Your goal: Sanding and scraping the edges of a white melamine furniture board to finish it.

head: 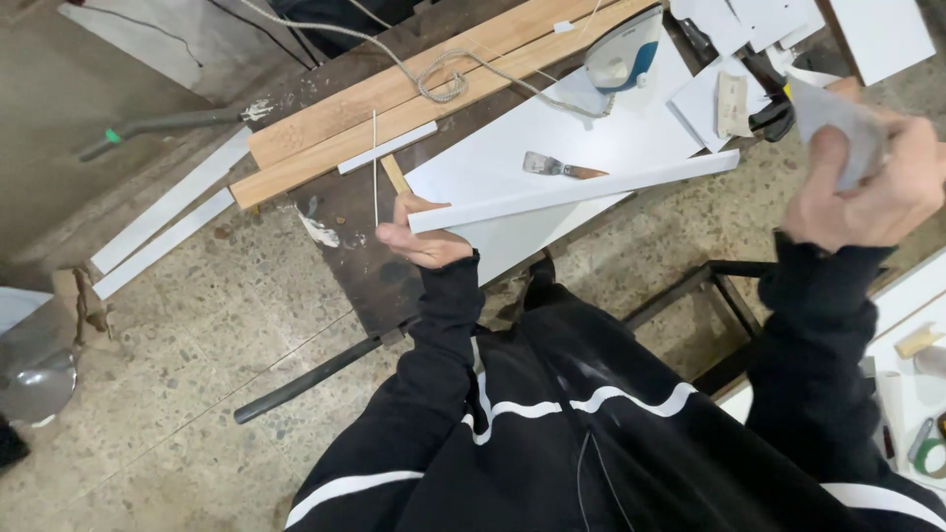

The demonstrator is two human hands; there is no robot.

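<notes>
The left hand grips one end of a long, slim white strip, smooth and flat-faced with crisp square edges, its fingers closed around the near end while the rest reaches out level to the right, over a wide white panel that lies on the dark, stained surface. The right hand is raised at the right side, fingers wrapped around a small pale grey block with a dull, matte face. On the white panel lies one putty knife with a bright metal blade and a wooden handle, close under the strip. Farther back stands one clothes iron, rounded, white and blue, its twisted cord looping across two long bare wooden planks with a light, visible grain. One short white strip rests against the nearer plank. Two more long white strips lie side by side on the speckled concrete floor at the left. Several white offcuts are scattered at the far right of the surface. Both arms wear black sleeves with white stripes.
</notes>
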